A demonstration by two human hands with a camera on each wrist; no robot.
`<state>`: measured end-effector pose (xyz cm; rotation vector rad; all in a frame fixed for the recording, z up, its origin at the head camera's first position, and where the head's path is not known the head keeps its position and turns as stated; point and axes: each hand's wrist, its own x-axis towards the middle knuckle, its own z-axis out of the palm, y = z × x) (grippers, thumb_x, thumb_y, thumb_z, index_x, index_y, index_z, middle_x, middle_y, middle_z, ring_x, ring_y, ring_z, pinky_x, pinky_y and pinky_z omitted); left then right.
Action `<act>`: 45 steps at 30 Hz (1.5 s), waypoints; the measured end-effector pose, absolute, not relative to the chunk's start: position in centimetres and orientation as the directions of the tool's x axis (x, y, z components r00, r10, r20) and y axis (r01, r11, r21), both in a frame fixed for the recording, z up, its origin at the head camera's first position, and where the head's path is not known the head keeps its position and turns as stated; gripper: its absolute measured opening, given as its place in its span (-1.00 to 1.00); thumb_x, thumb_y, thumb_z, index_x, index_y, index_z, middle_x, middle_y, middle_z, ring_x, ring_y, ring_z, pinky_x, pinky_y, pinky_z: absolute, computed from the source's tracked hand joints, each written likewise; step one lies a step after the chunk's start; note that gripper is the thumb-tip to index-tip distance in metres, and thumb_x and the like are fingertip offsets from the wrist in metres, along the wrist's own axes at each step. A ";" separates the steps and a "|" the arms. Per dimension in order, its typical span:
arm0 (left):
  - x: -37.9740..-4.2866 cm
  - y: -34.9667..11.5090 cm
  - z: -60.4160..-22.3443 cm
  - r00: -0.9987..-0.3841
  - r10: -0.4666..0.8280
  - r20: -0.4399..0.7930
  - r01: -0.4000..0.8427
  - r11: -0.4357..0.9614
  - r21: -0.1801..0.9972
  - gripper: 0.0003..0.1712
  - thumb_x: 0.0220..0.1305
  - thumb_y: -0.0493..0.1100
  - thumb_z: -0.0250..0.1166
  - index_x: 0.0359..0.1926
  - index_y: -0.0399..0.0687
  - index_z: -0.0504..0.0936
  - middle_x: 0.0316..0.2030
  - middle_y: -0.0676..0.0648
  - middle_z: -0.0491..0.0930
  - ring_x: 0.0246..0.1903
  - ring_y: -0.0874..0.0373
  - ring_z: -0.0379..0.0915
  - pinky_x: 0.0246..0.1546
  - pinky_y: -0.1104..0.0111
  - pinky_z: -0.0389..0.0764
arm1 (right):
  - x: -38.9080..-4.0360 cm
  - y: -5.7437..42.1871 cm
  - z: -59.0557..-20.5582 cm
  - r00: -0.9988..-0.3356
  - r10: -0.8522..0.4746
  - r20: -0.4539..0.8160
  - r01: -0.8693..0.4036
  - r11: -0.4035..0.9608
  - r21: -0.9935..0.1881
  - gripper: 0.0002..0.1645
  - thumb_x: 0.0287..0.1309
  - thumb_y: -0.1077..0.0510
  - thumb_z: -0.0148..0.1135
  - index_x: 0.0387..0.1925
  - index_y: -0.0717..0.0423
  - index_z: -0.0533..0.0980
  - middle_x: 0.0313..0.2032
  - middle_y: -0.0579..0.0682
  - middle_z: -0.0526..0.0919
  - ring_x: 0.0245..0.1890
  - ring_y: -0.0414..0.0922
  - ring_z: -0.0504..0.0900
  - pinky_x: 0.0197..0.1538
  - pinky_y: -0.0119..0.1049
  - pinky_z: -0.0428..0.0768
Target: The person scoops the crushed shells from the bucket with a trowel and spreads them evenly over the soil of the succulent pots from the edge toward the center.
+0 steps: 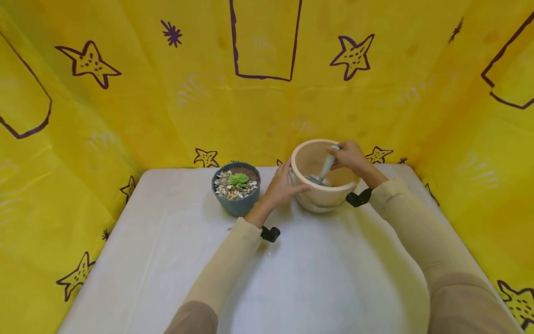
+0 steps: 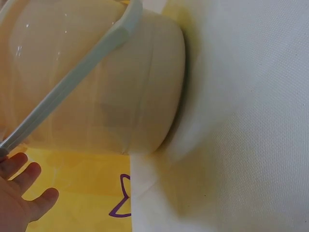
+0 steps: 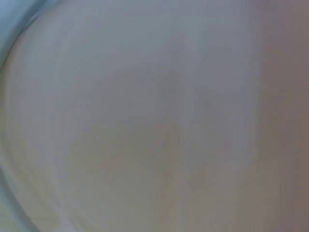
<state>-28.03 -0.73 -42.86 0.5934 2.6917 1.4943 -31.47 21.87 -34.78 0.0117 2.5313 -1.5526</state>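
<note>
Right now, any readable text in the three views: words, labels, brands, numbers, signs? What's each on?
None readable.
Cream bucket, gray pot, scoop: no lettering visible.
Yellow backdrop: drawn stars and outlines, no words or numbers.
Right wrist view: too blurred to make out any text.

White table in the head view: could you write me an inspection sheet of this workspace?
Surface: white table, tabletop in shadow around the arms.
Job's things: tool with a pale blue-green handle, lower end inside the cream bucket.
Nearby: gray pot left of the bucket, holding a green succulent among pale pebbles.
Clutter: one small loose bit near the gray pot.
Hands: right hand grips the tool; left hand rests against the bucket, thumb by the rim.
Cables: nothing seen.
Surroundings: yellow sheeting printed with stars.
</note>
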 end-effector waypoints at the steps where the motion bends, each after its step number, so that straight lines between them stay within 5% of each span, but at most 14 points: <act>1: -28.1 -0.8 -42.8 -0.928 0.327 0.179 0.325 0.474 0.819 0.27 -0.01 0.15 0.52 0.55 0.05 -0.09 0.46 -0.16 0.11 0.45 -0.07 0.07 0.41 -0.03 0.22 | -31.5 21.8 -34.8 -0.986 -0.070 -0.153 0.104 0.464 -0.880 -0.57 0.41 0.12 0.05 -0.13 0.54 0.46 -0.43 0.09 0.55 -0.53 -0.14 0.70 -0.35 -0.27 0.73; 21: -27.9 -0.7 -43.0 -0.931 0.332 0.154 0.305 0.473 0.827 0.28 -0.02 0.14 0.53 0.55 0.00 -0.08 0.48 -0.18 0.08 0.47 -0.10 0.02 0.42 -0.04 0.20 | -31.5 23.5 -33.9 -0.958 0.028 -0.285 0.285 0.199 -0.938 -0.35 0.44 0.02 -0.01 0.18 0.59 0.28 -0.58 -0.03 0.64 -0.55 -0.15 0.73 -0.28 -0.32 0.72; 31: -28.2 -0.9 -42.9 -0.935 0.320 0.155 0.302 0.487 0.819 0.29 -0.03 0.16 0.53 0.55 -0.05 -0.08 0.49 -0.20 0.06 0.48 -0.11 0.00 0.42 -0.04 0.19 | -31.5 24.2 -33.3 -0.939 0.021 -0.344 0.345 0.059 -0.937 -0.64 0.42 0.06 0.00 -0.13 0.36 0.36 -0.56 0.03 0.65 -0.53 -0.08 0.75 -0.23 -0.28 0.72; 39: -28.2 -0.9 -42.7 -0.933 0.319 0.167 0.308 0.469 0.827 0.29 -0.04 0.14 0.54 0.54 -0.05 -0.06 0.47 -0.21 0.10 0.46 -0.12 0.04 0.41 -0.06 0.20 | -31.0 25.2 -32.7 -0.923 -0.012 -0.384 0.383 0.052 -0.922 -0.60 0.45 0.05 -0.06 -0.02 0.35 0.42 -0.50 0.02 0.68 -0.44 -0.10 0.77 -0.09 -0.32 0.70; 45: -28.1 -0.9 -42.8 -0.938 0.310 0.158 0.299 0.486 0.821 0.28 -0.02 0.14 0.53 0.54 -0.07 -0.06 0.48 -0.21 0.08 0.47 -0.12 0.02 0.42 -0.05 0.19 | -30.7 25.4 -32.6 -0.926 -0.004 -0.377 0.376 0.060 -0.924 -0.66 0.46 0.04 -0.08 -0.18 0.26 0.46 -0.52 0.01 0.69 -0.43 -0.13 0.77 -0.05 -0.33 0.68</act>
